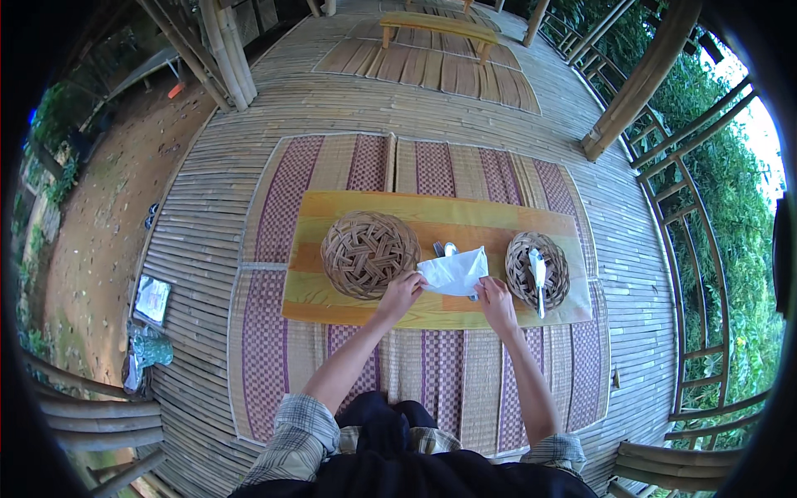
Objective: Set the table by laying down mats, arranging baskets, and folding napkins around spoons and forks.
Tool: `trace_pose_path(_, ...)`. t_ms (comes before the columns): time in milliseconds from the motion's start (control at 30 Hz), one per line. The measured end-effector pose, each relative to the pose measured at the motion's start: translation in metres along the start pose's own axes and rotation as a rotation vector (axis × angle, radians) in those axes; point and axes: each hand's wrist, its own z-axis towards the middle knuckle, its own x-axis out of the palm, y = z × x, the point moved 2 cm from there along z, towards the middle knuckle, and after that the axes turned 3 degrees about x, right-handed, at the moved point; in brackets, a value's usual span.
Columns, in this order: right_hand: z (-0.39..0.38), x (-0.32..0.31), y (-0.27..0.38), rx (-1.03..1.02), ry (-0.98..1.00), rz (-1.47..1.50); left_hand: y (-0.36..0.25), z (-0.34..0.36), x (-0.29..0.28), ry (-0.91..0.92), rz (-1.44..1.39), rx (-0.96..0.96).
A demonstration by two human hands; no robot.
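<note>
A white paper napkin is stretched between my two hands above the low wooden table. My left hand pinches its left corner, and my right hand grips the lower right edge. Partly covered by the napkin lie a fork and a spoon; only their upper ends and a bit of a lower end show. Left of the napkin sits a stack of round woven rattan plates. To the right, a woven rattan plate carries cutlery wrapped in a white napkin.
The yellow-brown table stands on striped woven mats over a bamboo floor. Another low table is farther off. Bamboo railing runs along the right. A green bag rests at the left floor edge.
</note>
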Motion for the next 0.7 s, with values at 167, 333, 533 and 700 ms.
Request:
trace_pose_path(167,-0.054,0.027,-0.024,-0.027,0.062,-0.099,0.012,-0.043,0.028,0.060,0.072,-0.063)
trace_pose_path(333,-0.078,0.053,-0.028,-0.027,0.084,-0.041,0.023,-0.067,0.031,0.022,0.199,-0.080)
trace_pose_path(533,-0.056,0.058,-0.017,-0.008,0.040,0.024,0.017,-0.078,0.019,-0.128,0.370,-0.049)
trace_pose_path(700,-0.011,0.075,-0.021,0.007,-0.003,-0.047,0.021,-0.090,0.018,-0.225,0.532,-0.303)
